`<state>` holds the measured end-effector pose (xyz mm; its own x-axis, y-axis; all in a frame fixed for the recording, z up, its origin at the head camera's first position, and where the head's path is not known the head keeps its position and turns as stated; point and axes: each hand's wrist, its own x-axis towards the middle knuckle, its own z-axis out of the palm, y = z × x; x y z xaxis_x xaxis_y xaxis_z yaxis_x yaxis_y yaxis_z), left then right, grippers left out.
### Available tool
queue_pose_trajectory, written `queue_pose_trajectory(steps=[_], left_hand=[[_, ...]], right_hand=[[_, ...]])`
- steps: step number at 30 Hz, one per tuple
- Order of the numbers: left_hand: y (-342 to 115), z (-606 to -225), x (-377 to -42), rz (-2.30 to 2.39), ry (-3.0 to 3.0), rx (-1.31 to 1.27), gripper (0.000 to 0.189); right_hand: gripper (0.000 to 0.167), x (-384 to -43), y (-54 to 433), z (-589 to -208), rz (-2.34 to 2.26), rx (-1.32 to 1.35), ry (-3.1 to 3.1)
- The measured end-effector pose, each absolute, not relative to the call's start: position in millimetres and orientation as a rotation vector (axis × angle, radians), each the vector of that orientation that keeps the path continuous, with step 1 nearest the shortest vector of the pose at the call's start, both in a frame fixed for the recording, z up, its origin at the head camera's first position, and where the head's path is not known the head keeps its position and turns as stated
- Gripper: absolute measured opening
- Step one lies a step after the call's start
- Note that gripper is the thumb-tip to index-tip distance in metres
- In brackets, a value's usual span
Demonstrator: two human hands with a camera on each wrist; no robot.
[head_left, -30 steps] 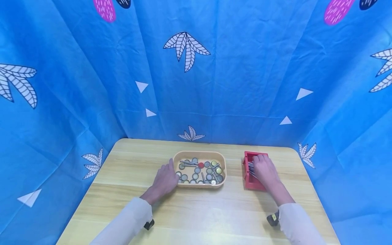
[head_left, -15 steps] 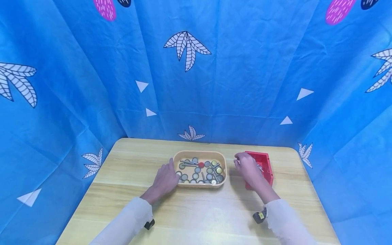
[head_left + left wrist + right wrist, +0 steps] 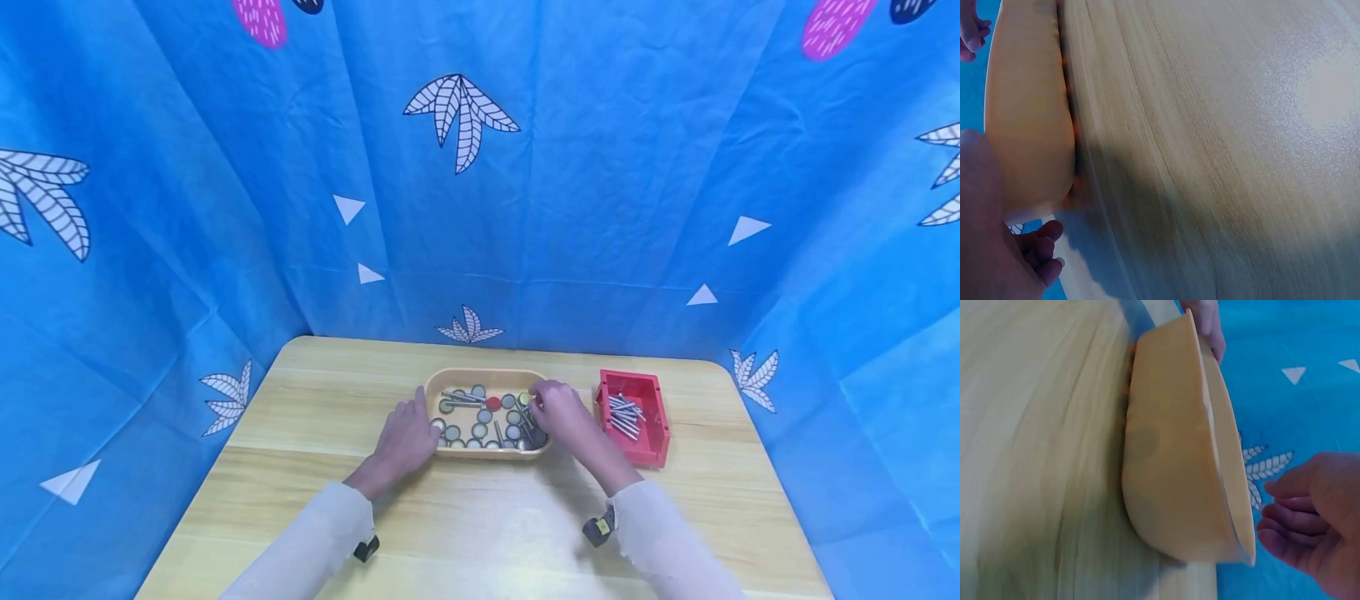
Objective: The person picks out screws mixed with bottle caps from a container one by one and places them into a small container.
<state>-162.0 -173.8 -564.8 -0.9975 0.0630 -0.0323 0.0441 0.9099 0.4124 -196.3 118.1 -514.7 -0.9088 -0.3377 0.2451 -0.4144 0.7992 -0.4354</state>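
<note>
In the head view a shallow cream plastic tray point(image 3: 487, 370) stands on the table. My left hand point(image 3: 405, 437) grips its left end, thumb near the rim. Several round bottle caps point(image 3: 480, 431) lie in it, one of them a red cap point(image 3: 492, 403), among loose thin metal rods point(image 3: 465, 398) like screws. Over the tray's right end hovers my right hand point(image 3: 562, 412); in the right wrist view its fingers point(image 3: 1294, 522) are loosely bent beside the rim, with nothing seen between them. A red plastic bin point(image 3: 648, 454) to the right holds a pile of metal rods point(image 3: 625, 417).
The light wood table point(image 3: 480, 517) ends at a blue patterned curtain point(image 3: 600, 167), which surrounds it at the back and both sides. A gap of tabletop separates the tray from the red bin.
My right hand has left the red bin and moved left to the tray's right end, uncovering the rods in the bin. My left hand stays on the tray.
</note>
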Motion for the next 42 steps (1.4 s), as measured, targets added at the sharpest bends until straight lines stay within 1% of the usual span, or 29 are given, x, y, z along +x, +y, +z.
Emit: queue_pose_trajectory(steps=[5, 8, 9, 12, 16, 20, 27, 33, 36, 37, 41, 42], left_hand=[[-174, -563, -161, 0.67, 3.018, 0.075, 0.083], [-174, -563, -161, 0.662, 3.018, 0.079, 0.083], [-174, -563, -161, 0.657, 3.019, 0.082, 0.083], [-174, -563, -161, 0.653, 3.023, 0.089, 0.083], [-175, -563, -161, 0.666, 3.027, 0.089, 0.082], [-175, -565, -162, 0.663, 3.018, 0.086, 0.083], [-174, -566, -163, 0.66, 2.995, 0.056, 0.084], [-175, -564, -161, 0.658, 3.006, 0.071, 0.084], [-175, -565, -162, 0.672, 3.0, 0.061, 0.084], [-174, -566, -162, 0.677, 2.999, 0.059, 0.084], [-174, -568, -163, 0.683, 2.993, 0.052, 0.085], [-174, -568, -163, 0.686, 2.994, 0.052, 0.085]], right_hand=[[0.013, -197, 102, -519, 0.772, 0.621, -2.932], [0.005, -196, 94, -522, 0.814, 0.625, -3.008], [0.005, -196, 92, -523, 0.808, 0.634, -3.027], [0.02, -196, 85, -527, 0.746, 0.691, -3.063], [0.035, -196, 77, -536, 0.732, 0.724, -3.121], [0.042, -194, 71, -541, 0.825, 0.692, -3.181], [0.036, -189, 64, -541, 0.873, 0.588, -3.238], [0.036, -191, 60, -543, 0.81, 0.468, -3.285], [0.023, -194, 59, -548, 0.834, 0.406, -3.293], [0.024, -194, 59, -549, 0.841, 0.388, -3.293], [0.051, -194, 58, -551, 0.911, 0.325, -3.285], [0.049, -194, 58, -551, 0.902, 0.328, -3.284]])
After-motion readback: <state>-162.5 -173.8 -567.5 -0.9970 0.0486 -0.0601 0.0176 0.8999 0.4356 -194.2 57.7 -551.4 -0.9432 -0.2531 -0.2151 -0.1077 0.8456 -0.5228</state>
